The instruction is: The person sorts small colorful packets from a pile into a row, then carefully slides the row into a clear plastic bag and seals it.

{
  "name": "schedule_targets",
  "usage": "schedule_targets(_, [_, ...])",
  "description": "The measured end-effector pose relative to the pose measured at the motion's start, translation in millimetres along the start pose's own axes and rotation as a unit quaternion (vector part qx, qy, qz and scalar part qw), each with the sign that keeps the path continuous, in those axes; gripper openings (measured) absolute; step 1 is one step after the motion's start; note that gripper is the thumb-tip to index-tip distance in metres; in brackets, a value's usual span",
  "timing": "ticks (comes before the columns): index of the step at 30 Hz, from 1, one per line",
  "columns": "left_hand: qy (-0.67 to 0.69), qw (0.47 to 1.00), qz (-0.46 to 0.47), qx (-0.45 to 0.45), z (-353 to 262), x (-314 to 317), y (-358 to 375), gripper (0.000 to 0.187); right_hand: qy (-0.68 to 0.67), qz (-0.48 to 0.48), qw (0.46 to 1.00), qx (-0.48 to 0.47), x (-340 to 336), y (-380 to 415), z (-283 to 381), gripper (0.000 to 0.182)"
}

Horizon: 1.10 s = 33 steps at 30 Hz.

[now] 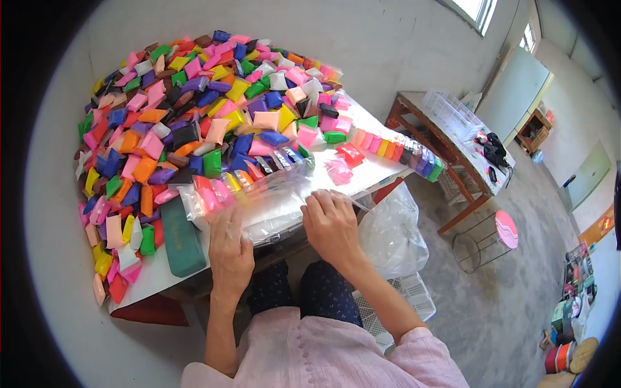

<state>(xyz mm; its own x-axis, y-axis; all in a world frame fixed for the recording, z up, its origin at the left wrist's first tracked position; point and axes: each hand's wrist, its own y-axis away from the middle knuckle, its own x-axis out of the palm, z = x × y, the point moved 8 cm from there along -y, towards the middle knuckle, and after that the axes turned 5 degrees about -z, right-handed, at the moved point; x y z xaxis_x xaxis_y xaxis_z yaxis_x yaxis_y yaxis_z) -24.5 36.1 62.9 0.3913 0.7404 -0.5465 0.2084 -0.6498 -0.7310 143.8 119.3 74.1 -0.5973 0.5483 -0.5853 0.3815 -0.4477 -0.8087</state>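
My left hand [229, 249] and right hand [331, 223] both pinch the clear bag [259, 200] beside the green case [181, 236].

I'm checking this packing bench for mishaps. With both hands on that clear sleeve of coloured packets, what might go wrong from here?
1. The row of packets lies along the table's far edge; a nudge could tip some off.
2. The big heap of packets crowds the clear sleeve held by the left hand and right hand; loose ones may slide into the way.
3. The red packet and pink packet lie near the right hand and might get swept aside.
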Motion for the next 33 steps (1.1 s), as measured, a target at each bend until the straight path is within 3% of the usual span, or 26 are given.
schedule_targets(1, [0.008,1.0,0.006,-0.006,0.2,0.3,0.5,0.05,-0.011,-0.024,0.999,-0.031,6.3,-0.9,-0.8,0.022])
schedule_targets(5, [-0.018,1.0,-0.014,0.001,2.7,-6.7,0.3,0.049,-0.004,0.018,1.0,0.008,22.1,0.0,-26.8,0.021])
schedule_targets(6, [-0.028,0.999,-0.021,-0.002,8.1,-6.8,2.6,0.049,-0.013,-0.046,0.999,0.011,23.0,3.6,-35.0,0.016])
schedule_targets(10, [-0.056,0.998,-0.031,0.004,12.8,-4.3,8.6,0.049,0.072,0.088,0.993,0.022,36.5,6.7,-37.1,0.009])
schedule_targets(13, [-0.16,0.982,-0.096,0.041,-11.4,-13.3,2.3,0.046,-0.034,-0.092,0.991,-0.091,6.0,0.2,-15.8,0.009])
schedule_targets(14, [-0.197,0.97,-0.14,0.041,-24.7,-19.5,5.1,0.044,0.034,-0.018,0.997,-0.073,27.0,-1.9,-14.8,0.017])
schedule_targets(16, [-0.268,0.935,-0.227,0.039,-54.0,-31.1,21.3,0.041,0.045,0.037,0.997,-0.042,43.2,-0.6,-12.5,0.018])
schedule_targets(18, [-0.173,0.956,-0.218,0.095,-60.4,-14.2,53.0,0.038,0.062,0.057,0.996,-0.031,42.8,-3.2,-9.3,0.021])
schedule_targets(19, [-0.124,0.962,-0.212,0.122,-62.7,-5.8,64.5,0.036,0.074,0.063,0.995,-0.025,45.0,-4.1,-8.1,0.023])
schedule_targets(21, [0.014,0.984,-0.098,0.147,-78.3,14.3,49.9,0.037,0.098,0.075,0.992,-0.01,50.8,-4.0,-5.4,0.027])
schedule_targets(22, [0.029,0.982,-0.098,0.158,-89.3,16.7,33.7,0.033,0.085,0.052,0.995,-0.022,47.5,-3.2,-3.3,0.025])
schedule_targets(25, [0.063,0.995,-0.04,0.069,-83.7,42.0,-8.4,0.026,0.021,-0.003,0.998,-0.056,40.5,-0.2,-3.2,0.02])
schedule_targets(27, [0.112,0.989,-0.018,0.09,-83.2,55.5,-32.8,0.022,-0.053,-0.022,0.996,-0.073,37.2,5.8,-15.6,0.021])
schedule_targets(28, [0.136,0.985,-0.007,0.101,-83.2,62.9,-41.5,0.021,-0.072,0.021,0.996,-0.05,36.2,3.3,-22.4,0.023])
schedule_targets(31, [0.11,0.977,0.183,-0.012,-41.1,124.6,-44.6,0.022,-0.158,0.023,0.987,-0.014,8.8,-2.3,-44.7,0.027])
schedule_targets(32, [0.134,0.977,0.153,0.064,-52.1,114.0,-48.9,0.022,-0.182,0.02,0.982,0.031,4.8,-3.1,-57.8,0.031])
schedule_targets(33, [0.104,0.976,0.178,0.072,-54.7,115.2,-49.8,0.022,-0.188,0.002,0.98,0.056,0.4,-3.8,-68.6,0.031])
